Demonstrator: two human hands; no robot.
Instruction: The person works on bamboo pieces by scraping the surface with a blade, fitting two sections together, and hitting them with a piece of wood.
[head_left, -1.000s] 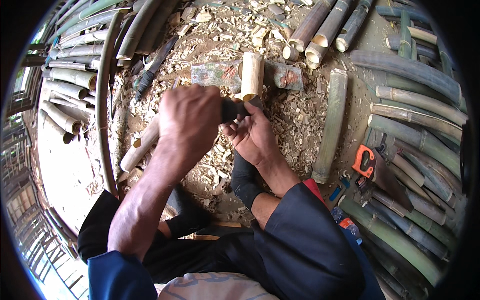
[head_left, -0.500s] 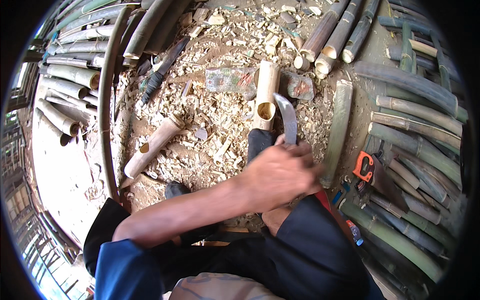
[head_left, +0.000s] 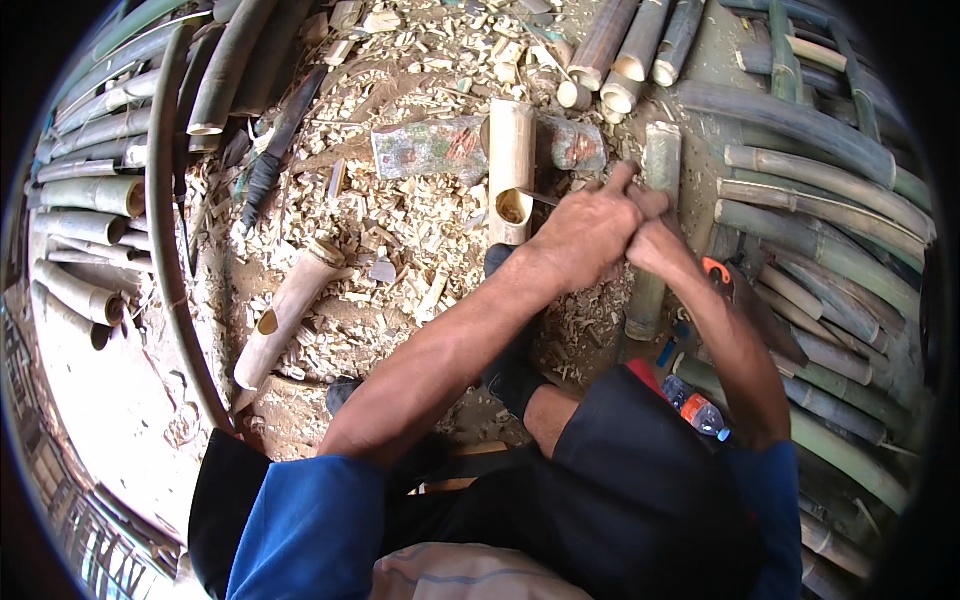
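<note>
My left hand (head_left: 580, 238) is closed round a curved-blade knife (head_left: 542, 198), mostly hidden by the hand. Its blade tip reaches the edge of a scooped opening in an upright-lying bamboo piece (head_left: 513, 150). Pressed against the left hand's right side, my right hand (head_left: 652, 222) is closed too; the knife's handle is hidden between the two. The bamboo piece rests across a worn, paint-stained block (head_left: 430, 150), its near end by my dark-shod foot (head_left: 510, 375). Another bamboo piece (head_left: 290, 310) with a similar opening lies to the left.
Wood chips (head_left: 420, 235) cover the ground. A long knife with a wrapped handle (head_left: 262, 185) lies at far left. Bamboo poles (head_left: 800, 240) are stacked at right, near an orange-handled saw (head_left: 760, 315) and a plastic bottle (head_left: 697, 407). A green bamboo length (head_left: 655, 210) lies beside my hands.
The knife blade has swung down and left, from upright beside the bamboo piece to its opening. My right forearm has come into sight, and the view has shifted slightly.
</note>
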